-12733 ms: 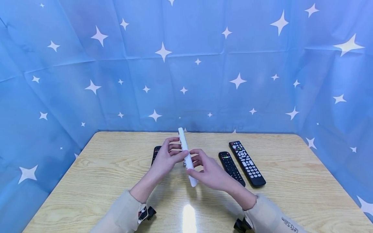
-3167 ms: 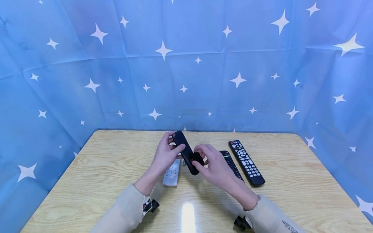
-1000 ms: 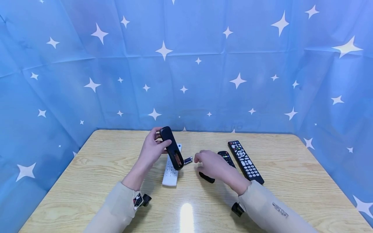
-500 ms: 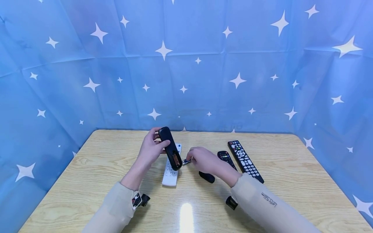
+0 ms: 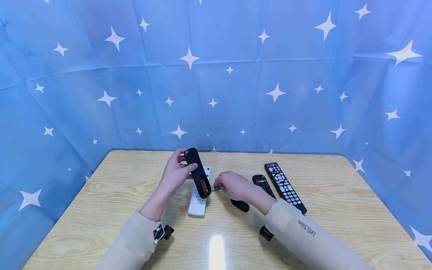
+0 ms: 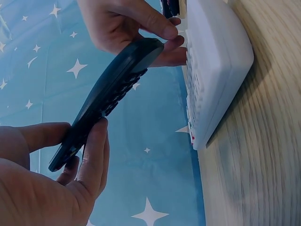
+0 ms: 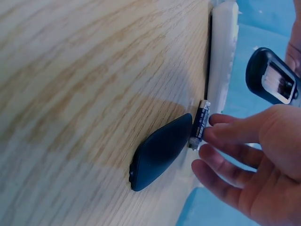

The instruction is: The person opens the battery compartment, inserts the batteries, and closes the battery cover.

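Note:
My left hand (image 5: 176, 170) holds a black remote control (image 5: 195, 170) between thumb and fingers, its back turned up. Near its lower end the battery compartment (image 7: 277, 82) is uncovered, with a reddish-brown inside. A battery (image 7: 200, 125) lies on the table beside a white remote control (image 5: 197, 204). Fingertips of my right hand (image 5: 233, 185) are at the battery's side; no clear grip around it shows. In the right wrist view, the other fingers hang loosely bent. The black battery cover (image 7: 162, 150) lies on the table just below that hand, partly hidden in the head view.
Right of my right hand lie a smaller black remote (image 5: 263, 184) and a longer black remote with white buttons (image 5: 285, 185). The wooden table (image 5: 101, 221) ends at a blue star-patterned curtain (image 5: 236, 93).
Earlier both hands held the white remote, then the black one as my right hand worked at its cover. The cover now lies down, and my right hand has moved left to the battery.

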The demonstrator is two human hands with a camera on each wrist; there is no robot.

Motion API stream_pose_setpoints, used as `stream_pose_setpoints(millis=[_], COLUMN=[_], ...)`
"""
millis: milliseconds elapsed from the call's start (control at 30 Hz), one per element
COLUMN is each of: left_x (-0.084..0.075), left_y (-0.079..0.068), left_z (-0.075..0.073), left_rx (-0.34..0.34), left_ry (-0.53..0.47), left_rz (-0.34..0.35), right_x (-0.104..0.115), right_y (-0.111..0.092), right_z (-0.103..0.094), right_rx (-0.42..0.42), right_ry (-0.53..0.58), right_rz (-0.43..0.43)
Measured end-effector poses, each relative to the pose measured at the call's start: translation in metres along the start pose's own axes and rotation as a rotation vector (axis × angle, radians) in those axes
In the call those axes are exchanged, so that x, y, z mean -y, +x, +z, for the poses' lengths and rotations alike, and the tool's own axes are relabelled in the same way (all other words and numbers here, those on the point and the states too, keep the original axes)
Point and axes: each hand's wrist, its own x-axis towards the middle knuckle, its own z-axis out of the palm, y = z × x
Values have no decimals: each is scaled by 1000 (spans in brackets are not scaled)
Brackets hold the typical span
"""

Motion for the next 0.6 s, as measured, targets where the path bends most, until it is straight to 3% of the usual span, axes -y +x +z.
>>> stream_pose_setpoints(millis=[300, 600], left_x=[1, 2], left_y=[0, 0], left_z=[0, 0], left_rx=[-2, -1], left_ry=[1, 3], left_rz=[5, 9], right_x=[3, 6], right_y=[-2, 0], right_z=[2, 7], right_rx=[-25, 6], right_ry=[-44, -93], right_rz=[-38, 12])
